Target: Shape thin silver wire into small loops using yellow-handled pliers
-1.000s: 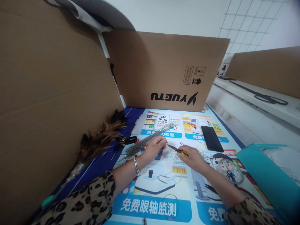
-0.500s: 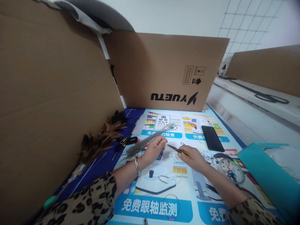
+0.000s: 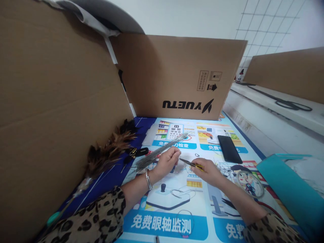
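My left hand (image 3: 167,162), a silver bangle (image 3: 149,179) on its wrist, has thumb and fingers pinched together. What it pinches is too fine to make out. My right hand (image 3: 209,171) is closed around yellow-handled pliers (image 3: 186,162), whose dark pointed jaws reach left to just beside my left fingertips. Behind my left hand lies a bundle of thin silver wires (image 3: 162,151), slanting across the printed table cover. A bent piece of wire (image 3: 181,193) rests nearer to me, below the hands.
A black phone (image 3: 230,149) lies to the right, near a clear round dish (image 3: 250,184) and a teal box (image 3: 286,189). Brown feathers (image 3: 107,146) and keys with a black fob (image 3: 141,152) are at the left. Cardboard panels (image 3: 177,74) stand behind and along the left.
The pliers' tips have shifted slightly down and left, closer to my left fingertips. My left hand stays almost where it was, still pinched.
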A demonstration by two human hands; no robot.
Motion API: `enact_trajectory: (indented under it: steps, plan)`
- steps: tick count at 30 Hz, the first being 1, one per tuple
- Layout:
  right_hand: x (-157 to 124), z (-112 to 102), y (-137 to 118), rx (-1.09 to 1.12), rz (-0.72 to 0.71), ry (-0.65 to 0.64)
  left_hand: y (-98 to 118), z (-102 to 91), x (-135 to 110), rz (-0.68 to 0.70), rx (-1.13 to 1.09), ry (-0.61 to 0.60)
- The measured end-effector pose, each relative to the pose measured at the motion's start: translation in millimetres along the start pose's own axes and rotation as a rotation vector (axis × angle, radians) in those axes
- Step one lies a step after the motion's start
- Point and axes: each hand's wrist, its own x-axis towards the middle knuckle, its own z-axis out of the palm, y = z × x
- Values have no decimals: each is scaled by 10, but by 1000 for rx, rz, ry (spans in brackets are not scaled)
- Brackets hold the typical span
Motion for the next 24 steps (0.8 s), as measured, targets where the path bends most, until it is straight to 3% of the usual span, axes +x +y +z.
enact_trajectory:
  steps: [24]
  plan:
    - [-15, -30, -5, 18, 12, -54, -1, -33, 1, 46, 77, -78]
